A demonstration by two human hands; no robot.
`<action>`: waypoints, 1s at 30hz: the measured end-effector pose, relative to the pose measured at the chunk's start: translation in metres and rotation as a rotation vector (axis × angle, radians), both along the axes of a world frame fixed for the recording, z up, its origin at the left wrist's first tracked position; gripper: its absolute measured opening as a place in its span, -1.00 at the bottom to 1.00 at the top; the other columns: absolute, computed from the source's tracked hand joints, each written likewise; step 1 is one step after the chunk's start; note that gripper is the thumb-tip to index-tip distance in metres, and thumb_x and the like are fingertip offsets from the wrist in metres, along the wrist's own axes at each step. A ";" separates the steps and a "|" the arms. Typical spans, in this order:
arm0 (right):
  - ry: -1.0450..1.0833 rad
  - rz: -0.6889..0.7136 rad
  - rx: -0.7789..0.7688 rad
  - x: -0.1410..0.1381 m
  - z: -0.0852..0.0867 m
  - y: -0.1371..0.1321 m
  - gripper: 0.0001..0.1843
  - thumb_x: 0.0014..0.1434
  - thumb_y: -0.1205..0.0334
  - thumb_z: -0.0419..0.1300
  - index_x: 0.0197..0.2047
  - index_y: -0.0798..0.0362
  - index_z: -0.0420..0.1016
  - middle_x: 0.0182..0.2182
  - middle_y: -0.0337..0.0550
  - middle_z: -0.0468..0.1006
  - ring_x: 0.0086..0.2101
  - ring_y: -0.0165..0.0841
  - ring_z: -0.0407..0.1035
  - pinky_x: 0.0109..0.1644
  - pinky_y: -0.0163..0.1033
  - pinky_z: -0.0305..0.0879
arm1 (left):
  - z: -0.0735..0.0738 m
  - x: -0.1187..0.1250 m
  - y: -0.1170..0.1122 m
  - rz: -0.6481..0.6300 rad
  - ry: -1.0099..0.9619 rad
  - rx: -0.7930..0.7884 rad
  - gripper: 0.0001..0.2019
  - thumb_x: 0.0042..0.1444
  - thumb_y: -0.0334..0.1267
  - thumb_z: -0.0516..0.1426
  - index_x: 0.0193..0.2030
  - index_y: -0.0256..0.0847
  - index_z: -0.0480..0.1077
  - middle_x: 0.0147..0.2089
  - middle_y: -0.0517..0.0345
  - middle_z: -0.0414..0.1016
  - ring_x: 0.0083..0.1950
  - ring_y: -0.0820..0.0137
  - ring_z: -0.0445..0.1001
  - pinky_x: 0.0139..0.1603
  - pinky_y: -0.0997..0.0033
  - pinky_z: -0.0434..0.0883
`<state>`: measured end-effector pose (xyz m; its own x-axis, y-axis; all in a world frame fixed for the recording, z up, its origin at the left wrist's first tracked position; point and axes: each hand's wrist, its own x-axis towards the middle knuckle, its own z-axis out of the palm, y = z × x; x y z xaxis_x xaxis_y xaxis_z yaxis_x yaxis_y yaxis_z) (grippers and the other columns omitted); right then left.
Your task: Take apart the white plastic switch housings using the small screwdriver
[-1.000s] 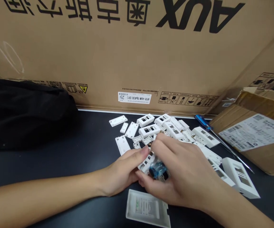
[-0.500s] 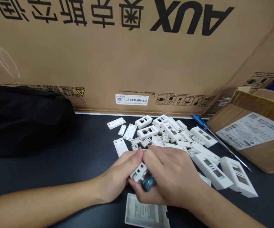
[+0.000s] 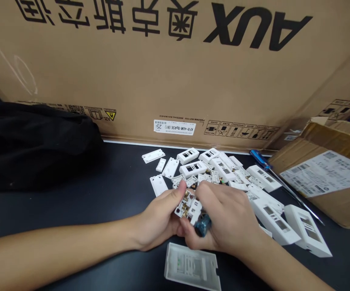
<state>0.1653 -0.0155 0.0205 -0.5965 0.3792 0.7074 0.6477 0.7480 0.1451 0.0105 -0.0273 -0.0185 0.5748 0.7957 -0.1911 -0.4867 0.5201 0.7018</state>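
Observation:
Both hands meet over the dark table. My left hand (image 3: 159, 218) pinches a small white socket module (image 3: 189, 206) with brass contacts showing on its upper face. My right hand (image 3: 228, 218) wraps round a translucent blue tool handle (image 3: 203, 223) and also touches the module; the tool's tip is hidden behind my fingers. Just in front of my hands lies a white rectangular cover plate (image 3: 192, 272), flat on the table. Behind them is a heap of white plastic socket parts (image 3: 223, 169).
A big cardboard carton (image 3: 175, 68) stands along the back. A smaller cardboard box (image 3: 329, 182) with a label sits at right, and a blue-handled screwdriver (image 3: 279, 180) lies beside it. A black bag (image 3: 35, 145) rests at left. Two white frames (image 3: 306, 228) lie at right.
The module has turned in my hands, so its brass contacts now face up. Both hands stay together in almost the same place.

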 end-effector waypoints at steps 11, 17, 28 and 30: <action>0.015 0.040 -0.313 0.018 0.000 -0.004 -0.72 0.30 0.03 0.17 -0.10 0.09 0.40 -0.39 -0.20 0.61 -0.56 -0.42 0.42 -0.51 -0.31 0.24 | 0.003 -0.003 0.005 -0.047 -0.067 0.022 -0.50 0.21 0.26 0.17 -0.29 -0.22 0.41 -0.46 0.20 0.32 -0.52 0.51 0.16 -0.51 0.47 0.10; 0.094 0.051 -0.403 0.023 -0.001 -0.003 -0.69 0.24 0.11 0.27 -0.01 0.08 0.47 -0.39 -0.20 0.58 -0.52 -0.41 0.41 -0.45 -0.31 0.28 | 0.008 -0.005 0.008 0.004 -0.124 0.016 -0.61 0.27 0.13 0.16 -0.24 -0.21 0.41 -0.37 0.17 0.37 -0.47 0.51 0.22 -0.48 0.50 0.14; 0.190 0.080 -0.636 0.039 0.004 0.008 -0.69 0.19 0.14 0.37 -0.01 -0.01 0.55 -0.40 -0.27 0.49 -0.44 -0.41 0.36 -0.37 -0.30 0.30 | 0.008 -0.045 0.040 0.372 0.080 0.544 -0.64 0.23 0.05 0.18 -0.37 -0.20 0.30 -0.51 0.27 0.30 -0.60 0.52 0.26 -0.50 0.41 0.13; 0.190 0.065 -0.650 0.042 0.004 0.010 -0.70 0.18 0.13 0.38 -0.02 -0.02 0.56 -0.41 -0.28 0.48 -0.43 -0.40 0.36 -0.36 -0.29 0.29 | 0.004 -0.058 0.056 0.425 0.177 0.619 -0.64 0.24 0.06 0.17 -0.38 -0.20 0.30 -0.51 0.27 0.29 -0.59 0.51 0.27 -0.49 0.39 0.16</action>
<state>0.2072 -0.0060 0.0249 -0.5204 0.7305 0.4423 0.5687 0.6828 -0.4586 -0.0473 0.0290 -0.0145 0.1982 0.9332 0.2999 -0.4099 -0.1990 0.8902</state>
